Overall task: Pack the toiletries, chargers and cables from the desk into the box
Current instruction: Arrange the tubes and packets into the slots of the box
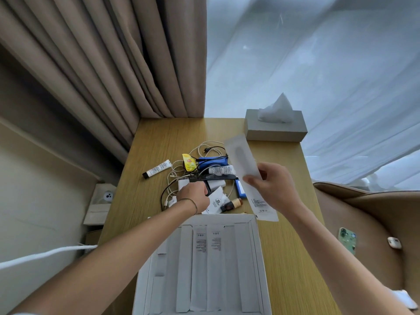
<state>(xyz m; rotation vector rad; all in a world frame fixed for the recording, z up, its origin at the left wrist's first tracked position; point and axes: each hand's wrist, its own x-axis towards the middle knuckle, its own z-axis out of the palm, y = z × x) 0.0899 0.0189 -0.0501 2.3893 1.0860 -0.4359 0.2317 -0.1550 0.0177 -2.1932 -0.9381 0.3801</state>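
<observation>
A white box (254, 226) stands open at the desk's near edge, with two long white packets (201, 246) lying in it. My right hand (272, 187) pinches a third long white packet (241, 160), lifted and tilted over the pile. My left hand (193, 195) reaches down into the pile beside a white charger (217, 184) and a black comb (213, 177); its fingers are hidden. The pile also holds white cables (177, 176), a blue pouch (212, 161), a yellow tea sachet (188, 163), two white tubes (156, 170), a small blue box (241, 189) and a brown bottle (231, 204).
A grey tissue box (275, 130) stands at the desk's far right corner. Curtains hang behind the desk. To the right, a tan chair holds a green phone (347, 241) and an earbud case (394, 243). A wall socket (108, 196) is at the left.
</observation>
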